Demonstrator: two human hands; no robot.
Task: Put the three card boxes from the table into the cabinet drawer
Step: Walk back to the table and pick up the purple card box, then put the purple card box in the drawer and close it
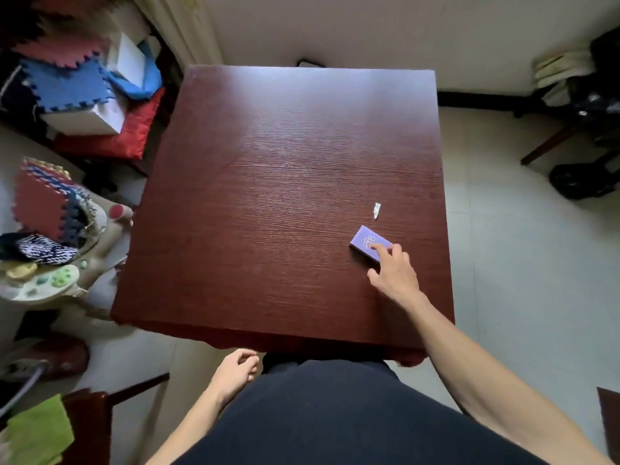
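Note:
One purple card box [365, 240] lies flat on the dark red wooden table [268, 196], near its right edge. My right hand [394, 273] reaches over the table and its fingertips touch the near end of the box; the fingers are spread and not closed around it. My left hand [236, 372] hangs below the table's front edge, fingers loosely curled, holding nothing. No other card box and no cabinet drawer is in view.
A small white scrap [376, 210] lies just beyond the box. Foam mats, a white box and a red cushion [110, 135] pile up at the left. Chairs stand at the lower left [87, 427] and far right [570, 135].

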